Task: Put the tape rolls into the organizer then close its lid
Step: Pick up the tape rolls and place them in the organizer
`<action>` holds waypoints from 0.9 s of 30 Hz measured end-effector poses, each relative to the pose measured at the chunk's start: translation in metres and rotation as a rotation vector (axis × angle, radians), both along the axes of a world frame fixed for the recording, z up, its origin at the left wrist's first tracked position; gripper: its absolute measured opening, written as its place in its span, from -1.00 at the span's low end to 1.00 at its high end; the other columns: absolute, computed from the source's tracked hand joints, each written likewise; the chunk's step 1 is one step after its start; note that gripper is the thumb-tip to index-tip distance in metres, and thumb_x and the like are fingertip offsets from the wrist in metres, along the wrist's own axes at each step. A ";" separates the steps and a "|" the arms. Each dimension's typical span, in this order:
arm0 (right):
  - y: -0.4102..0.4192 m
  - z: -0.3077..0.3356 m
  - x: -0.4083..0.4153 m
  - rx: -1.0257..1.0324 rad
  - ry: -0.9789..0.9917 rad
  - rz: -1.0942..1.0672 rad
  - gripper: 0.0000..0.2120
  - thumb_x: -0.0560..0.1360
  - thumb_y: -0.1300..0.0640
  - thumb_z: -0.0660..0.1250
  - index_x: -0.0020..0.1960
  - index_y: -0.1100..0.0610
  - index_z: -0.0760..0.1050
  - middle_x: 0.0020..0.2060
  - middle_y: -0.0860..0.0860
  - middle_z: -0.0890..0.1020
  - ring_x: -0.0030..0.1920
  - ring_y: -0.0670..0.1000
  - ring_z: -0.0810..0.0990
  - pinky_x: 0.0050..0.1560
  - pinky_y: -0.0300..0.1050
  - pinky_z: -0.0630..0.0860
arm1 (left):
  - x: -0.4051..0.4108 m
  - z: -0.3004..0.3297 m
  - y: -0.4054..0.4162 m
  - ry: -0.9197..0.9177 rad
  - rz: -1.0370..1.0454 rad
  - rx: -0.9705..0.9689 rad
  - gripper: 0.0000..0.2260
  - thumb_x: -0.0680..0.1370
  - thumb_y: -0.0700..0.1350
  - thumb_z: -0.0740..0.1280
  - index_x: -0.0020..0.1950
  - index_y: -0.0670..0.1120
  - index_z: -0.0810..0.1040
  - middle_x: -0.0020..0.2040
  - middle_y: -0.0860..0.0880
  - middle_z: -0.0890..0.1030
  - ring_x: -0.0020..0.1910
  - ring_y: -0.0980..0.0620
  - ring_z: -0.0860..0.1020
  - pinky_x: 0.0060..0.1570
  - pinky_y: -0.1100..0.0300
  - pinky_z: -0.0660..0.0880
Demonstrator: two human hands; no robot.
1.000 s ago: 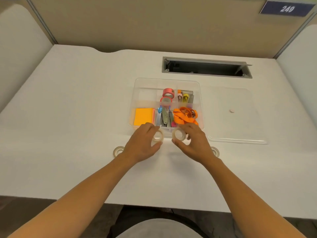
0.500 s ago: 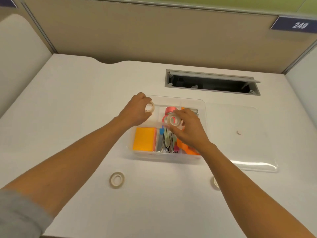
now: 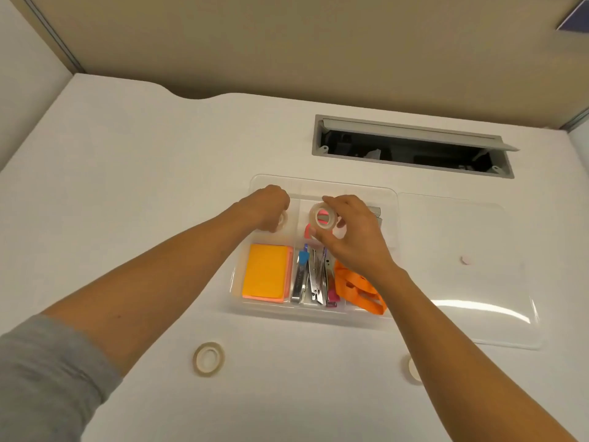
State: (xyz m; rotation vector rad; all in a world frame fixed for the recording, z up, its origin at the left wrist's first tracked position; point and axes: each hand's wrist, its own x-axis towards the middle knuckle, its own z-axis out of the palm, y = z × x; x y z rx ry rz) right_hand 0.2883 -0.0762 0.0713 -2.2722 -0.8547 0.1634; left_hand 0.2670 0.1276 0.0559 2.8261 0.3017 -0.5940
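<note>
A clear plastic organizer (image 3: 322, 183) stands open on the white desk. Its clear lid (image 3: 478, 298) lies flat to its right. My left hand (image 3: 266, 207) is low in the back left compartment, fingers closed on a clear tape roll (image 3: 283, 220) that is mostly hidden. My right hand (image 3: 349, 232) holds another clear tape roll (image 3: 322, 218) above the back middle compartment, where pink tape (image 3: 307, 231) shows. One tape roll (image 3: 208, 358) lies on the desk in front of the organizer. Another roll (image 3: 412, 368) peeks out from behind my right forearm.
The organizer's front compartments hold orange sticky notes (image 3: 264, 272), metal clips and staplers (image 3: 310, 279), and orange scissors (image 3: 358, 291). An open cable slot (image 3: 411, 148) is cut into the desk behind. A small round dot (image 3: 466, 259) lies under the lid. Partition walls surround the desk.
Both hands carried their tape rolls from the desk's front up over the organizer. The left hand has since lowered its roll into the back left compartment; the right stays above the middle one.
</note>
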 end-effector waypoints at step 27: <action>0.101 -0.005 0.036 -0.459 -0.292 0.349 -0.75 0.47 0.30 0.38 0.14 0.25 0.54 0.10 0.15 0.44 0.00 0.12 0.46 -0.20 -0.10 0.42 | -0.052 -0.002 0.035 -0.510 0.604 -0.285 -0.76 0.50 -0.14 0.41 0.16 -0.11 0.58 0.03 -0.09 0.63 -0.09 0.01 0.53 -0.05 0.22 0.45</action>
